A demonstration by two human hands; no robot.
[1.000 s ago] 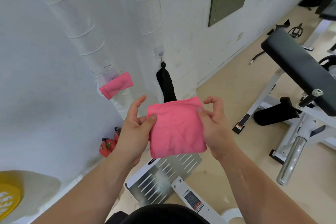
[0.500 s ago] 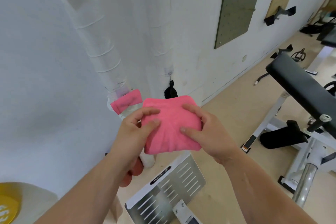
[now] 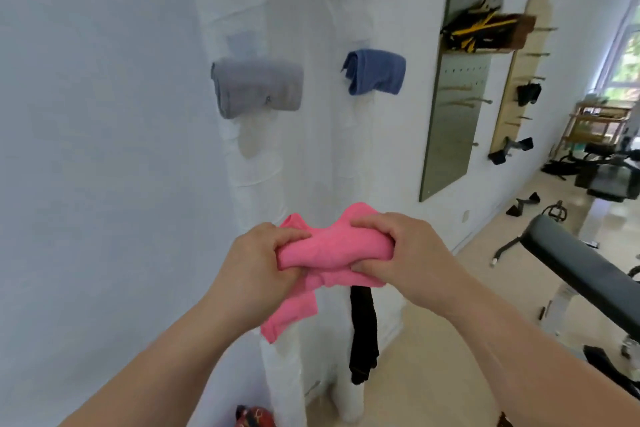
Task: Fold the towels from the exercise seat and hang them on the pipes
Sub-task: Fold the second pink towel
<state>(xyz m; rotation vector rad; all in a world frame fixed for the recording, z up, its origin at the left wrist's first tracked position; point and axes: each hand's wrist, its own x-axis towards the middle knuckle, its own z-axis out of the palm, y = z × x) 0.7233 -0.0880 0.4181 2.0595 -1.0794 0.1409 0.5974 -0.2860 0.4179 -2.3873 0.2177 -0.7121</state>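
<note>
I hold a folded pink towel (image 3: 332, 246) in front of two white wrapped pipes, the left pipe (image 3: 252, 166) and the right pipe (image 3: 349, 156). My left hand (image 3: 259, 260) grips its left end and my right hand (image 3: 398, 253) grips its right end, bunching the cloth. Below my left hand a second pink towel (image 3: 291, 315) hangs on the left pipe. Higher up, a folded grey towel (image 3: 256, 87) sits on the left pipe and a folded blue towel (image 3: 375, 71) on the right pipe. A black cloth (image 3: 362, 333) hangs on the right pipe.
A black padded exercise seat (image 3: 581, 270) on a white frame stands at the right. Two pegboards (image 3: 453, 107) with gear hang on the white wall. More gym equipment (image 3: 602, 170) stands far right. A red object (image 3: 254, 416) lies on the floor by the left pipe.
My view has tilted upward, bringing the grey and blue towels into sight. My hands have risen and closed round the pink towel, which went from a flat square to a bunched roll.
</note>
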